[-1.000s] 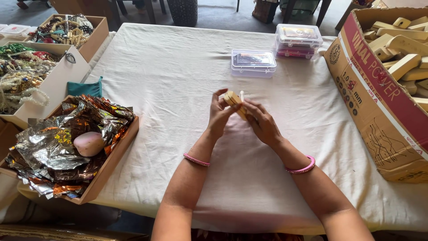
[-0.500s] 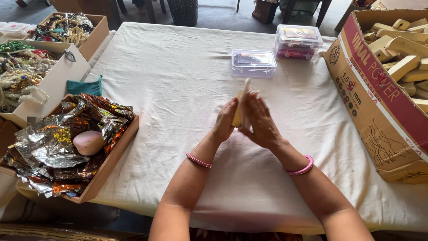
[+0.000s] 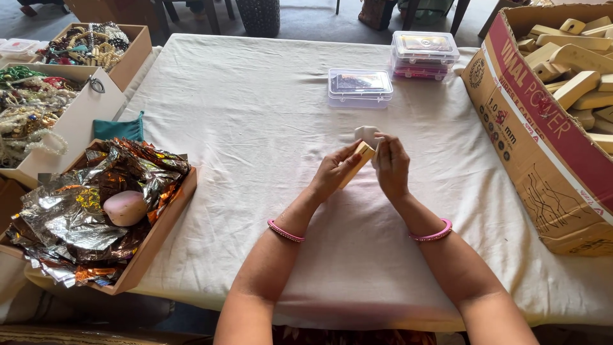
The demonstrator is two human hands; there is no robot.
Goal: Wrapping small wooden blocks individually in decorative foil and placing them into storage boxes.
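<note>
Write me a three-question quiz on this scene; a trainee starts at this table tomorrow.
1. True or false: the left hand holds the wooden block.
2. What does the right hand pinch at the block's top: a) white scrap, b) bead string, c) foil?
3. Where does the pink oval lump lie?

Key: 1 true. 2 a. 3 on the crumpled foil in the tray on the person's left.

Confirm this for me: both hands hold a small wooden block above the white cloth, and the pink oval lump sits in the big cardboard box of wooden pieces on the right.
One detail is wrong. The pink oval lump lies on crumpled foil in the shallow tray on the left, as the head view shows. The left hand and right hand do hold the small wooden block above the white cloth.
</note>
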